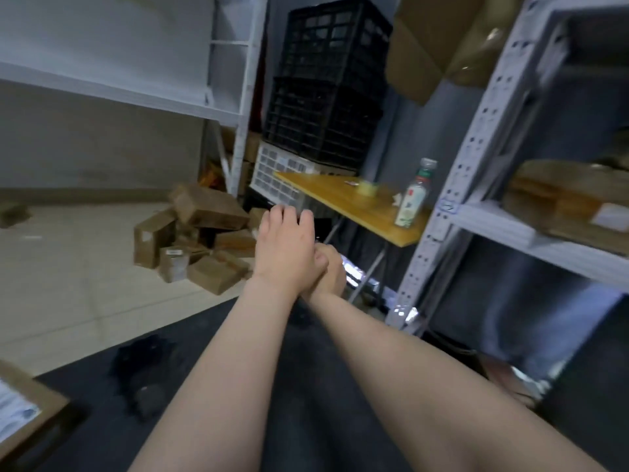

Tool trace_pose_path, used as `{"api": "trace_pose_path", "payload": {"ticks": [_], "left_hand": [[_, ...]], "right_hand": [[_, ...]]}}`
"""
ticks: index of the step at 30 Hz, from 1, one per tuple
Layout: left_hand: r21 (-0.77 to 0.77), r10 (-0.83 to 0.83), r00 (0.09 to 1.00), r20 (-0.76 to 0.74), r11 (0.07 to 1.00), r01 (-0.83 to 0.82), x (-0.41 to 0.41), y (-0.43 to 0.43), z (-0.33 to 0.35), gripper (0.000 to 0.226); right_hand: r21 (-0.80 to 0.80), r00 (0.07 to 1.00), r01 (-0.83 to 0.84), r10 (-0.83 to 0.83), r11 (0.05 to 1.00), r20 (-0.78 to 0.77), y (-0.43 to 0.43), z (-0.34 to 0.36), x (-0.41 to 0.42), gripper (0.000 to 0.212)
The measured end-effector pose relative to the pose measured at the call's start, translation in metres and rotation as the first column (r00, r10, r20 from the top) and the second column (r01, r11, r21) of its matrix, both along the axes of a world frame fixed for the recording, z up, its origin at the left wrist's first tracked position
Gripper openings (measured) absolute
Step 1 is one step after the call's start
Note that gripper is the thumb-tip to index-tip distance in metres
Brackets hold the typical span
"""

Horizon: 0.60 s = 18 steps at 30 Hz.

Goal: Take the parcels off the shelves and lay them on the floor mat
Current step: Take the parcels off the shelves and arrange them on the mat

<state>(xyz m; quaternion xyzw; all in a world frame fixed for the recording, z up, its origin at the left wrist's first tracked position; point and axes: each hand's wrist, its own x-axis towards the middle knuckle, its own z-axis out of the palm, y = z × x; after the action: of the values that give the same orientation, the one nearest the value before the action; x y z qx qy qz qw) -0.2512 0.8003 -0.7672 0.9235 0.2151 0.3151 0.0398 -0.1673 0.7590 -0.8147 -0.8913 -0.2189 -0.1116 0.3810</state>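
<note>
Both my arms stretch forward over the dark floor mat (306, 376). My left hand (284, 245) lies across my right hand (333, 271), fingers loosely forward, and holds nothing. My right hand is mostly hidden under it, and no parcel shows in it. Brown cardboard parcels (561, 202) lie on the grey metal shelf (503, 229) to the right, beyond both hands. A pile of several cardboard parcels (199, 240) sits on the tiled floor ahead to the left. One labelled parcel (23, 407) rests on the mat at the bottom left corner.
A white shelf unit (136, 93) stands at the left. Stacked black crates (326, 83) fill the back. A small yellow folding table (354, 202) carries a plastic bottle (413, 195). A dark crumpled object (143, 373) lies on the mat. A flattened carton (439, 39) leans at the upper right.
</note>
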Motion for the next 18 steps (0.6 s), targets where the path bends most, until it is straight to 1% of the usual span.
{"api": "trace_pose_path", "payload": {"ticks": [1, 3, 4, 6, 9, 11, 12, 15, 18], "left_hand": [[0.030, -0.039, 0.999, 0.013, 0.999, 0.039, 0.008, -0.011, 0.006, 0.058], [0.071, -0.107, 0.993, 0.048, 0.992, 0.104, 0.024, -0.032, 0.019, 0.055], [0.081, -0.134, 0.989, 0.069, 0.989, 0.128, 0.030, -0.041, 0.025, 0.053], [0.092, -0.175, 0.978, 0.112, 0.982, 0.165, 0.040, -0.057, 0.034, 0.051], [0.079, -0.240, 0.960, 0.144, 0.970, 0.230, 0.050, -0.076, 0.042, 0.059], [0.064, -0.277, 0.953, 0.123, 0.960, 0.271, 0.056, -0.086, 0.042, 0.067], [0.062, -0.293, 0.951, 0.104, 0.956, 0.287, 0.059, -0.090, 0.041, 0.070], [0.054, -0.332, 0.941, 0.071, 0.943, 0.329, 0.067, -0.099, 0.038, 0.074], [0.005, -0.346, 0.934, 0.091, 0.938, 0.347, 0.076, -0.103, 0.040, 0.072]], "right_hand": [[-0.019, 1.000, 0.004, -0.004, 1.000, 0.011, -0.009, 0.010, 0.008, 0.023], [-0.100, 0.988, 0.089, -0.075, 0.991, 0.139, -0.031, 0.032, 0.028, 0.025], [-0.144, 0.976, 0.113, -0.083, 0.983, 0.199, -0.043, 0.045, 0.038, 0.025], [-0.176, 0.937, 0.195, -0.131, 0.965, 0.324, -0.070, 0.065, 0.059, 0.025], [-0.121, 0.846, 0.350, -0.258, 0.929, 0.466, -0.120, 0.092, 0.090, 0.026], [-0.064, 0.776, 0.455, -0.360, 0.888, 0.519, -0.153, 0.110, 0.111, 0.027], [-0.043, 0.747, 0.510, -0.418, 0.859, 0.517, -0.167, 0.118, 0.120, 0.032], [0.034, 0.641, 0.681, -0.618, 0.731, 0.455, -0.203, 0.138, 0.143, 0.059], [0.083, 0.580, 0.776, -0.758, 0.626, 0.298, -0.226, 0.155, 0.159, 0.087]]}}
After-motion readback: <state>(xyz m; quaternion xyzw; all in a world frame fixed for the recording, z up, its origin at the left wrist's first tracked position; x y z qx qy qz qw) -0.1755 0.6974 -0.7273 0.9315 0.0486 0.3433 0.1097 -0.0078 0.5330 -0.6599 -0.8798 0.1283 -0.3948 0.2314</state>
